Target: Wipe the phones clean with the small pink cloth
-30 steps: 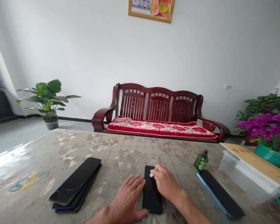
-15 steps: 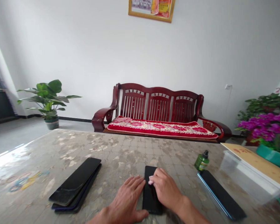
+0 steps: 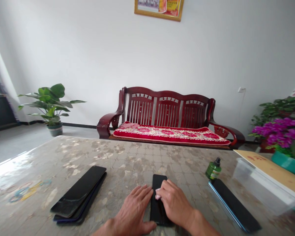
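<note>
At far left, a green pot [image 3: 55, 130] on the floor holds a leafy plant [image 3: 50, 100]. Coloured rubber bands [image 3: 27, 194] lie loosely on the patterned surface [image 3: 127, 157]. Next, a stack of smartphones [image 3: 80, 193], the top one mostly hiding those beneath. At centre, the left hand [image 3: 135, 208] lies flat, thumb apart, against the left edge of a black smartphone [image 3: 156, 211]. The right hand [image 3: 177, 201] pinches a small pale pink wad [image 3: 158, 193], its material unclear, over the screen, covering the phone's right side. Further right, a green bottle [image 3: 213, 169] stands by a blue-edged phone [image 3: 233, 205]; then a clear plastic box [image 3: 250, 182], contents indistinct, under a tan board [image 3: 267, 164]. Purple flowers [image 3: 285, 131] fill a teal planter [image 3: 287, 163], cut off at right.
</note>
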